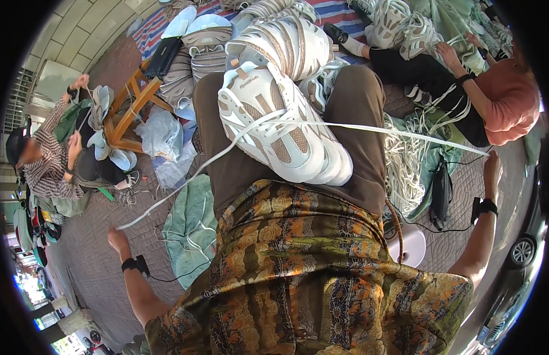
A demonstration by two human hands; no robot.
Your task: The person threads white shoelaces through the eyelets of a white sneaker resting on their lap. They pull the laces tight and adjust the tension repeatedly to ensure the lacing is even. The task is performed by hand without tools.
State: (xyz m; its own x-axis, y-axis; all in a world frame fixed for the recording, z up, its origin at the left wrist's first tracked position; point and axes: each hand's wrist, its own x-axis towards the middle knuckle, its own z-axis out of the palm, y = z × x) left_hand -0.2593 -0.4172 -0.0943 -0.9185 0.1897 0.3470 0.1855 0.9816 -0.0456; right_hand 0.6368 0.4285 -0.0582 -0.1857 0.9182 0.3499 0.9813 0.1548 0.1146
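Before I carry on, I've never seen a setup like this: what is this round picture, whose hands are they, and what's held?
There is no machine, just a seated person's bare hands. The single picture comes from a wide fisheye camera on their head, looking down, so edges bend. The left hand and right hand, spread wide, hold a white shoelace threaded through a white-and-tan sneaker on the lap. Beside the right knee lies a heap of white laces; left of the lap, a green cloth. Two other people sit nearby.
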